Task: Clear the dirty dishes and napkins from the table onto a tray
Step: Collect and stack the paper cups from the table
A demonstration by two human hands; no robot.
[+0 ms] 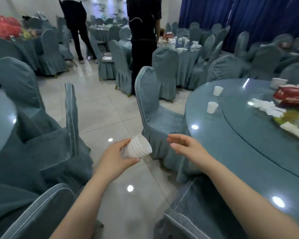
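My left hand (116, 156) grips a stack of white paper cups (139, 147), tilted with the open end pointing right, over the floor between the chairs. My right hand (188, 146) hovers just right of the stack with straight fingers and holds nothing. On the round blue table (231, 135) at the right stand two single white cups (212, 107) (217, 90). Crumpled white napkins (267, 107), a red box (292, 96) and a dirty plate of leftovers (295, 123) lie on the turntable. A white bowl (278, 82) sits at the far edge. No tray is in view.
Blue covered chairs crowd the space: one (155, 107) against the table straight ahead, others at left (41, 144) and at my feet (197, 213). Two people in dark clothes (141, 40) stand further back among other laid tables. A tiled aisle (100, 104) runs between.
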